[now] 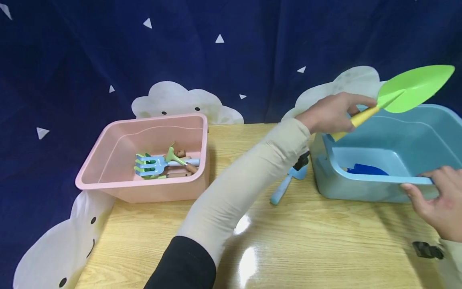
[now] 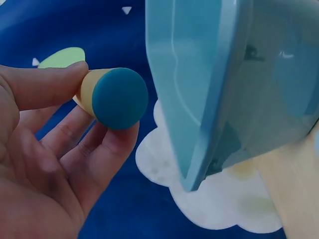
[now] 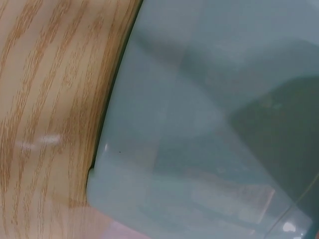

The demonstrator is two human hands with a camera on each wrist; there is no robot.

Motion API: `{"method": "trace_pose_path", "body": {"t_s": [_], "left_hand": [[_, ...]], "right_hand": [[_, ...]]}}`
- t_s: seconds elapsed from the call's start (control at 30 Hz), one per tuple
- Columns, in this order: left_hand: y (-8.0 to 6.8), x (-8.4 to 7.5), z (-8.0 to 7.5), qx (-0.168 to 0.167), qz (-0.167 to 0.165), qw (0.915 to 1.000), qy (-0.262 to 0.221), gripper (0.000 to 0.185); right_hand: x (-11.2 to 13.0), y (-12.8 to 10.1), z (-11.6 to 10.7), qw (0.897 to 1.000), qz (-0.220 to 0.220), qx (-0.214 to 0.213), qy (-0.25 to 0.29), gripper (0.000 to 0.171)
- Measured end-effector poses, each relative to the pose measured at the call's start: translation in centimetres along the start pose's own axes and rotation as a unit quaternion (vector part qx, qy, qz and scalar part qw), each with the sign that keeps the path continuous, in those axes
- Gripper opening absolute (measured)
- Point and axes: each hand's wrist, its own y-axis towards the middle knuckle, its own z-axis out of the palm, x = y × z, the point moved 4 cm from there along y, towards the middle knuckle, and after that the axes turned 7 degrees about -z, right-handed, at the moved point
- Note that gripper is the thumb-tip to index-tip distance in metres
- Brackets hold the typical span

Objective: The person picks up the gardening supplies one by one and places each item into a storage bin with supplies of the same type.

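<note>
Left hand (image 1: 330,112) gripping half-hidden trowel handle (image 1: 355,119)

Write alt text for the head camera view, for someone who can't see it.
The person's left hand holds a green trowel by its yellow handle above a blue tub, whose near rim the right hand grips. On the wooden table also sits a pink tub holding small garden tools.

The left hand (image 1: 333,112) covers the middle of the green trowel (image 1: 415,90)'s yellow handle. A forearm hides the head of the light-blue tool (image 1: 283,188) on the worktop (image 1: 325,241). The blue bin (image 1: 361,184)'s near wall masks most of a dark-blue tool (image 1: 366,169). The right hand (image 1: 436,202) runs off the picture's edge, and its own wrist view is blurred.
</note>
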Motion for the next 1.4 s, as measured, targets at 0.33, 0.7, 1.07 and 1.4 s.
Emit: {"method": "trace_pose_path", "body": {"t_s": [0.33,0.7,1.07,1.4], "left_hand": [[1.0,-0.2,2.3,0.032,-0.011,0.9974,0.063,0.066],[1.8,-0.9,3.7,0.045,0.002,0.9845,0.170,0.062],[2.3,-1.0,4.7,0.034,-0.040,0.9818,0.182,0.062],[2.8,-1.2,5.0,0.050,-0.061,0.9810,0.177,0.059]], "right_hand": [[0.1,0.4,0.3,1.000,-0.008,0.005,-0.008,0.091],[0.0,0.2,0.0,1.000,0.016,-0.008,0.011,0.089],[0.3,0.4,0.0,1.000,0.003,0.025,-0.017,0.093],[0.1,0.5,-0.1,0.999,0.001,0.035,-0.021,0.093]]}}
